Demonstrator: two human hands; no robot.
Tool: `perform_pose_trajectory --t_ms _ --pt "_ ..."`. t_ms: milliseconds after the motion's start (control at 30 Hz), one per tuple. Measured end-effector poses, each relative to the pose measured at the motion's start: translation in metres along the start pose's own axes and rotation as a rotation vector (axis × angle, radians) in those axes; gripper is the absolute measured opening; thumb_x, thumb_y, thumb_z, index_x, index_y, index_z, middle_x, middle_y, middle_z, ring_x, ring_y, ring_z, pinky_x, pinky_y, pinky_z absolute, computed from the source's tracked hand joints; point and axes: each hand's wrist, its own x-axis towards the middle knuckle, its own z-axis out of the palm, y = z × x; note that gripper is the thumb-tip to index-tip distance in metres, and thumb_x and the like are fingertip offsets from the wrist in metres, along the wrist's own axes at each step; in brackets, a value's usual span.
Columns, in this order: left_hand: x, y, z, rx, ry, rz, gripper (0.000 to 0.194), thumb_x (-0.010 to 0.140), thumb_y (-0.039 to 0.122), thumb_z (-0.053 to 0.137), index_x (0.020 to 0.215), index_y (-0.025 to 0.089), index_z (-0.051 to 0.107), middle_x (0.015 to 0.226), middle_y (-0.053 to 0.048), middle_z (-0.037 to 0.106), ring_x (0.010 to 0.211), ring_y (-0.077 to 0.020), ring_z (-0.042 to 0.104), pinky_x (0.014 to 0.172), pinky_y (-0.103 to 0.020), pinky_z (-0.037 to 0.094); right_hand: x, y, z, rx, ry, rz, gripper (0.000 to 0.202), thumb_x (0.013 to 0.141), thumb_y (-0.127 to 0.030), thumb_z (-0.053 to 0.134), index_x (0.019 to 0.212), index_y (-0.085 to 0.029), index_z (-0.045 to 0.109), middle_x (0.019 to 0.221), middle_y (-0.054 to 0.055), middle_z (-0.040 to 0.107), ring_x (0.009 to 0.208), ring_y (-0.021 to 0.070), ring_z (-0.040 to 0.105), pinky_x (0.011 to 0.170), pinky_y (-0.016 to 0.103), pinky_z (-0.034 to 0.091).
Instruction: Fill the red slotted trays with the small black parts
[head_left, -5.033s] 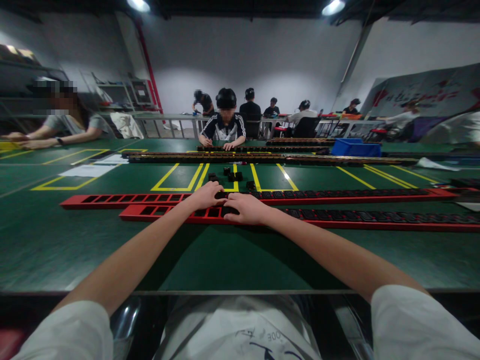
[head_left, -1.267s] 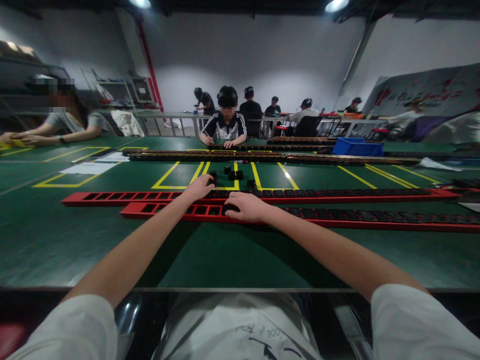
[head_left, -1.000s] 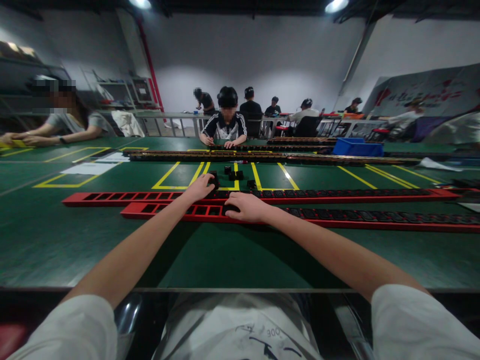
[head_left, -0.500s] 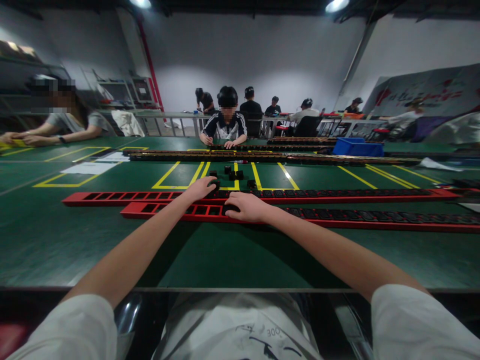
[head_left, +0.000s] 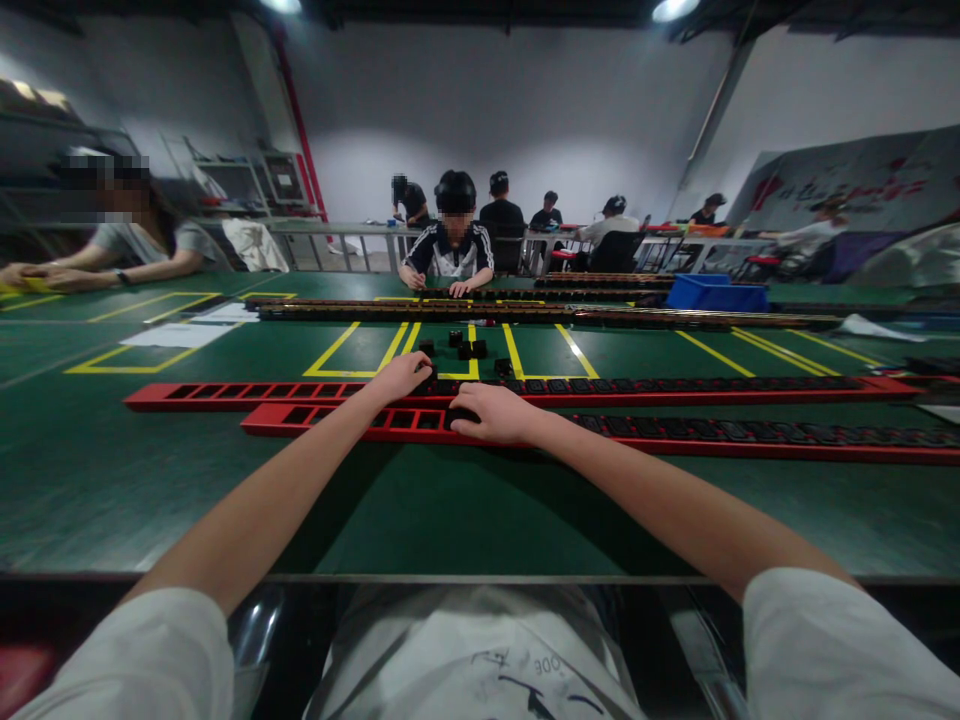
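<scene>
Two long red slotted trays lie across the table in front of me. The near tray (head_left: 277,431) has open slots at its left and small black blocks in the slots to the right. The far tray (head_left: 154,399) is similarly part filled. My left hand (head_left: 397,380) is above the far tray, fingers closed on a small black block (head_left: 428,377), partly hidden by the fingertips. Over the near tray, my right hand (head_left: 499,412) has its fingers curled round another black block (head_left: 460,416) at a slot, its underside hidden. Several loose black blocks (head_left: 472,350) sit just beyond the trays.
Yellow tape lines (head_left: 334,350) mark the green table (head_left: 450,520). Farther back lie long dark strips (head_left: 360,311), a blue bin (head_left: 716,294) and white paper sheets (head_left: 176,336). A person (head_left: 450,245) sits opposite; another (head_left: 150,240) works at the left.
My left hand has shifted very slightly at the black block. My right hand and the trays look the same.
</scene>
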Motion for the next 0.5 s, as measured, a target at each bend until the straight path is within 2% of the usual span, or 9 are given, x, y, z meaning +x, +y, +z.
perform_pose_trajectory --t_ms 100,333,400,500 --pt "-0.001 0.001 -0.001 -0.038 0.002 -0.004 0.028 0.093 0.031 0.049 0.112 0.019 0.065 0.108 -0.009 0.072 0.103 -0.0258 0.066 0.093 -0.038 0.051 0.000 0.000 0.000 -0.002 -0.003 0.001 0.034 0.096 -0.040 0.058 0.111 -0.013 0.070 0.105 0.012 0.065 0.092 0.0221 0.062 0.077 0.032 0.046" --pt "-0.004 0.008 -0.001 -0.099 0.169 0.124 0.037 0.095 0.027 0.046 0.130 0.017 0.053 0.128 -0.011 0.061 0.121 -0.0230 0.058 0.109 -0.040 0.044 0.000 0.000 0.000 -0.012 -0.007 0.000 0.034 0.096 -0.040 0.057 0.112 -0.013 0.070 0.105 0.012 0.065 0.092 0.0214 0.061 0.078 0.031 0.047" --pt "-0.004 0.011 -0.002 -0.094 0.171 0.154 0.037 0.097 0.028 0.044 0.130 0.016 0.053 0.128 -0.012 0.059 0.122 -0.0234 0.057 0.110 -0.040 0.043 0.000 -0.001 0.000 -0.014 -0.008 -0.002 0.034 0.096 -0.040 0.057 0.112 -0.012 0.070 0.105 0.012 0.065 0.092 0.0217 0.061 0.078 0.032 0.046" --pt "-0.005 0.015 -0.002 -0.076 0.115 0.200 0.035 0.097 0.029 0.044 0.128 0.017 0.056 0.128 -0.011 0.059 0.122 -0.0239 0.056 0.110 -0.040 0.043 0.001 -0.001 -0.001 -0.009 -0.011 -0.002 0.034 0.096 -0.039 0.057 0.111 -0.012 0.070 0.105 0.012 0.065 0.091 0.0222 0.061 0.078 0.032 0.046"
